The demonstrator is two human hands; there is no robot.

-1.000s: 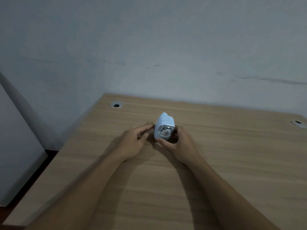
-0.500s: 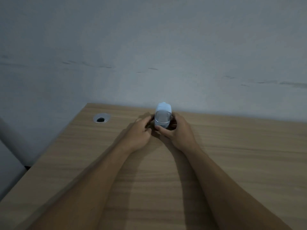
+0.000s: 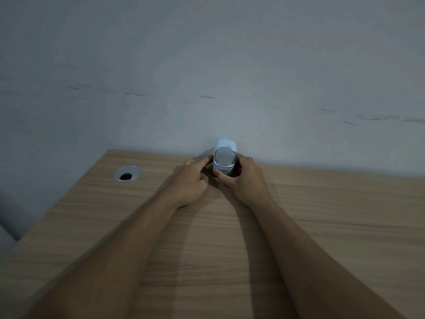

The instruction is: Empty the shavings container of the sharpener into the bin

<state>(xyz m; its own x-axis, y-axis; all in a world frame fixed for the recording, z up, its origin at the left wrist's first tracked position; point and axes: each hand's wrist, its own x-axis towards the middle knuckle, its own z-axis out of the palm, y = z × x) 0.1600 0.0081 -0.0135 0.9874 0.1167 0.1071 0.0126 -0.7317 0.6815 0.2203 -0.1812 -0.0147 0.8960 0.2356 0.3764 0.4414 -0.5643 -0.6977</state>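
Observation:
A small pale-blue sharpener (image 3: 224,157) with a grey translucent front stands upright near the far edge of the wooden desk (image 3: 322,226), close to the wall. My right hand (image 3: 241,180) wraps its right side, thumb under the front. My left hand (image 3: 190,178) rests on the desk at its left, fingertips touching the sharpener's side. Its base is hidden behind my fingers. No bin is in view.
A round metal cable grommet (image 3: 127,175) sits in the desk's far left corner. The grey wall (image 3: 207,77) rises directly behind the sharpener. The desk's left edge drops off toward the floor.
The sharpener has been set more upright and moved closer to the wall, both hands going with it. The view has tilted upward.

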